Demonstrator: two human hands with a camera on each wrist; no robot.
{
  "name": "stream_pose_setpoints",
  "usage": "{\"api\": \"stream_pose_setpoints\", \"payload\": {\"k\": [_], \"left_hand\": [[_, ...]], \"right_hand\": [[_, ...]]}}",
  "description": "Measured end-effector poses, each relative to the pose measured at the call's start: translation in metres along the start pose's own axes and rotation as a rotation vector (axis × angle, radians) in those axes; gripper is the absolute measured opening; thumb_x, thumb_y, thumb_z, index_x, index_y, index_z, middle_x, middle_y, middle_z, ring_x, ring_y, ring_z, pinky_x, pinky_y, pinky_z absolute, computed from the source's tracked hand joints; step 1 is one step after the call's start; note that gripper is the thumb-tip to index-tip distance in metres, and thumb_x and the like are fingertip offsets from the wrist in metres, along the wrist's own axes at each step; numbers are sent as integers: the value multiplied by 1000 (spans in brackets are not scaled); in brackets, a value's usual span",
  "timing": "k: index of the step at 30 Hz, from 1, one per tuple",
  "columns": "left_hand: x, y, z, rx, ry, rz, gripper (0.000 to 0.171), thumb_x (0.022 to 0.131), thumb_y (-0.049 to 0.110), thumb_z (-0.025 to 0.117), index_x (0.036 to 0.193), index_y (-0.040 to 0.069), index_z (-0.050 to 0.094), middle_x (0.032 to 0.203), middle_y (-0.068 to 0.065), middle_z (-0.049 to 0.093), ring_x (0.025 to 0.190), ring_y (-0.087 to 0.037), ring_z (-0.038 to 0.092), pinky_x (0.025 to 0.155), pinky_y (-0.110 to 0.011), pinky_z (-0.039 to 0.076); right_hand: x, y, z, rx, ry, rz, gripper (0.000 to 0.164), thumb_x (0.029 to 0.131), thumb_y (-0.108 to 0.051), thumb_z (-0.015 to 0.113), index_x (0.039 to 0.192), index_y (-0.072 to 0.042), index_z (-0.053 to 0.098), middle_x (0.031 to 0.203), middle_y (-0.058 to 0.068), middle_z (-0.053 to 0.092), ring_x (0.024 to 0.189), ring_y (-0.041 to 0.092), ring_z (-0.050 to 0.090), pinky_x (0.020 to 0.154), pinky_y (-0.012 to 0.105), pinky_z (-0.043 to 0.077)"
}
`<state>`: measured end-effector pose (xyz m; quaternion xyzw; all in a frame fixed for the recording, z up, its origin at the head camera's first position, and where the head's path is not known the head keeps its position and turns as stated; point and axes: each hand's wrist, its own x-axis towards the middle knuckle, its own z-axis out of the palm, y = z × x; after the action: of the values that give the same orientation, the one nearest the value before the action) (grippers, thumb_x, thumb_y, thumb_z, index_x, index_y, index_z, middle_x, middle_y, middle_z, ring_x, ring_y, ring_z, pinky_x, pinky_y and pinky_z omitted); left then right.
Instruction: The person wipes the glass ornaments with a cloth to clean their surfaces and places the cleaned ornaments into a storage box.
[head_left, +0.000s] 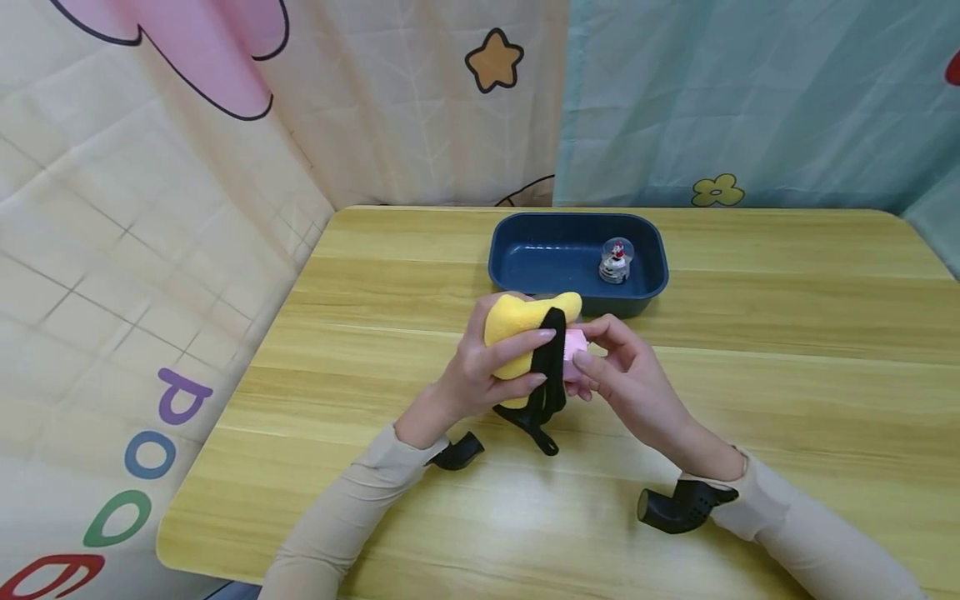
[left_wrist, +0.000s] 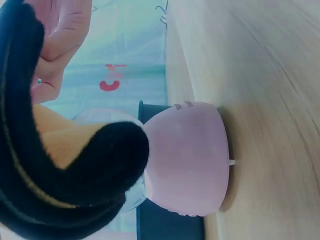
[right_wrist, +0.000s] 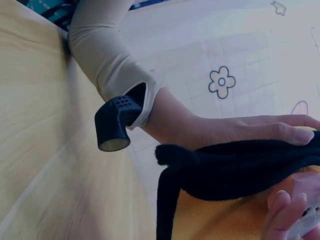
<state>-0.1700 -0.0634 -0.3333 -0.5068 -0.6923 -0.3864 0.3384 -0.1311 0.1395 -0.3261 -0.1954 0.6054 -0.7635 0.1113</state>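
Note:
My left hand (head_left: 480,358) grips a soft yellow plush thing (head_left: 513,321) with black fabric bands (head_left: 551,354), fingers spread across its front. A black loop dangles below it. My right hand (head_left: 622,367) pinches a small pink piece (head_left: 576,354) against the plush's right side, thumb on the near face. In the left wrist view, a rounded pink base (left_wrist: 185,160) with a clear dome shows past the black band, close over the table. The right wrist view catches fingertips (right_wrist: 280,212) at a pinkish, clear item partly cut off by the frame edge.
A dark blue plastic bin (head_left: 525,219) stands behind my hands on the wooden table (head_left: 337,350). Inside, at its right, sits a small snow globe (head_left: 616,262) with a red and white figure. Black cylindrical devices (head_left: 678,508) stick out from both cuffs. Printed curtains hang behind.

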Motion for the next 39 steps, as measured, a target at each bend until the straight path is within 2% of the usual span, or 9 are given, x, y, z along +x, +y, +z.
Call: {"api": "stream_pose_setpoints", "payload": {"k": [4,9,15,17,22,24,27,35,39], "left_hand": [[-1,0,1,-22,7,-32,32,93,37,52,113,12,51,115,-25,38,106,-34,46,89,-36,49],[-2,-1,2,-58,18,-62,32,93,38,51,115,16,50,112,-26,39,104,-33,46,89,-35,48],[-1,0,-1,-81,15,-50,33,92,40,52,116,17,50,110,-27,41,102,-33,46,88,-35,48],[0,1,-2,-84,15,-40,32,92,39,52,116,17,51,110,-27,41,102,-33,46,87,-35,48],[0,0,-1,-93,38,-32,32,93,39,52,116,17,51,109,-27,42,100,-32,47,86,-35,48],[0,0,-1,-98,47,-35,32,93,39,51,115,16,51,108,-27,42,100,-32,47,85,-35,48],[1,0,0,-102,47,-49,33,94,39,50,116,16,50,108,-26,42,98,-31,48,84,-35,48],[5,3,0,-143,35,-99,34,94,42,48,116,15,49,109,-26,44,97,-32,49,83,-34,48],[5,3,0,-169,22,-122,36,94,43,48,116,15,49,110,-26,44,97,-32,49,83,-33,48]], "right_hand": [[-1,0,1,-47,19,-49,25,92,2,51,107,-17,54,108,0,52,68,10,58,62,20,50],[-3,2,2,-63,16,-156,35,87,8,55,111,-17,56,106,-1,56,72,11,63,62,20,52],[-4,4,2,-137,11,-264,40,83,5,64,115,-17,57,106,-4,55,79,8,66,64,19,55],[-4,5,3,-163,10,-301,38,81,2,67,117,-6,56,107,-5,55,85,7,67,67,19,56],[0,7,4,-212,-9,-521,45,78,-2,71,115,12,52,110,-2,57,95,7,64,78,19,55],[3,9,4,-248,-19,-625,42,78,-6,72,115,7,56,111,2,58,96,8,63,79,18,54],[6,11,2,-333,-13,-748,41,78,-13,72,112,6,59,111,7,58,99,10,60,80,14,53],[12,13,-3,-636,69,-978,40,82,-28,70,102,6,63,97,26,57,105,12,58,88,13,49],[15,17,-5,-689,74,-1084,36,83,-28,69,101,2,65,94,28,57,104,14,60,92,17,48]]}}
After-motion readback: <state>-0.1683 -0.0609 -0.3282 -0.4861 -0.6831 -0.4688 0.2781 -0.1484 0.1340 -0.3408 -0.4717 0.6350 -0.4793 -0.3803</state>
